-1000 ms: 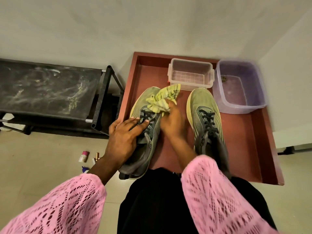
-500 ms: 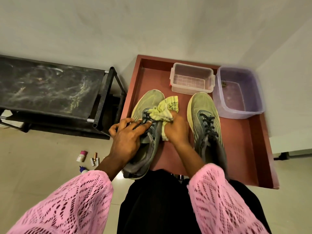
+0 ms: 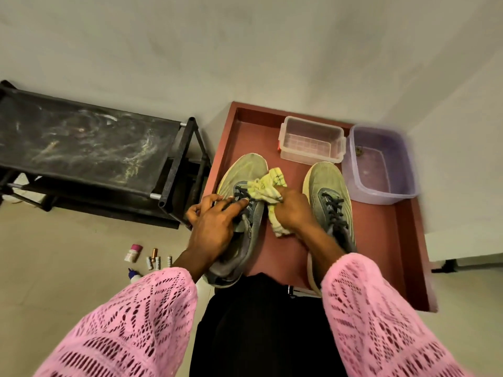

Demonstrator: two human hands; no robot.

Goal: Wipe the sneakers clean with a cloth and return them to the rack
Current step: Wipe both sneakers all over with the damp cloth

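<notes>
Two sneakers stand side by side, toes away from the person, on a red tray (image 3: 386, 240). The left sneaker (image 3: 246, 175) is under treatment; its heel overhangs the tray's near edge. The left hand (image 3: 215, 227) lies spread over the laces and tongue, fingers pressing down, evidently to pin the shoe against the rubbing. The right hand (image 3: 292, 210) is clenched around a bunched yellow cloth (image 3: 268, 186), held against the inner side of that shoe by the laces; one end of the cloth hangs below the fist.

The right sneaker (image 3: 328, 186) rests untouched, close beside the right forearm.

A clear box (image 3: 311, 140) and a purple tub (image 3: 381, 164) sit at the tray's far end, within reach, probably for wetting the cloth; whether the tub holds water cannot be told.

The rack (image 3: 89, 148), black with its top shelf bare and scuffed, stands left of the tray. Small bottles (image 3: 152, 261) lie on the floor nearby.

Judgement: wiping is in hand on the first shoe; the return to the rack is not yet begun.
</notes>
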